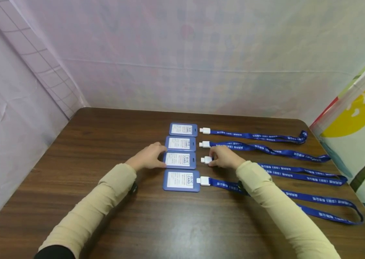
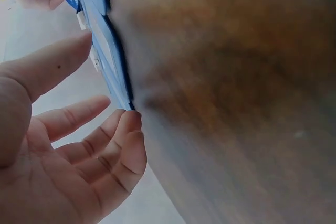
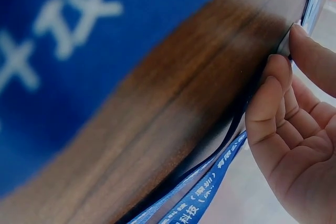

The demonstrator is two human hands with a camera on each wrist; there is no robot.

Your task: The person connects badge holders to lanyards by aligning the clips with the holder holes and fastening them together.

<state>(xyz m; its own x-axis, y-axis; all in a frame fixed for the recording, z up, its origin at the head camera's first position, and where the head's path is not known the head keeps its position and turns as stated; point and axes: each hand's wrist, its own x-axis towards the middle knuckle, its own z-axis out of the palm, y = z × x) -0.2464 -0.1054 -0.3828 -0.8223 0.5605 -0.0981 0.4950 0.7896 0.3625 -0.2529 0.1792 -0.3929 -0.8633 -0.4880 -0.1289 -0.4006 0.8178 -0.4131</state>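
Observation:
In the head view, my left hand (image 1: 150, 156) is at the left edge of the third blue badge holder (image 1: 179, 160) from the back, thumb and fingers spread apart. The left wrist view shows the fingertips of that hand (image 2: 79, 145) close to the edge of a holder (image 2: 113, 51); firm contact is unclear. My right hand (image 1: 224, 157) pinches the white plastic clip (image 1: 206, 160) of the third lanyard (image 1: 299, 173), a short gap from the holder. In the right wrist view, the thumb and finger of this hand (image 3: 299, 124) meet at the clip, mostly hidden.
Two more holders (image 1: 183, 129) (image 1: 180, 143) lie behind, each facing a lanyard (image 1: 256, 136) (image 1: 266, 148) across a gap. At the front, another holder (image 1: 181, 180) meets the clip (image 1: 204, 181) of its lanyard (image 1: 328, 199). All lie on a brown wooden table (image 1: 104, 126); pale cloth (image 1: 201, 72) hangs behind.

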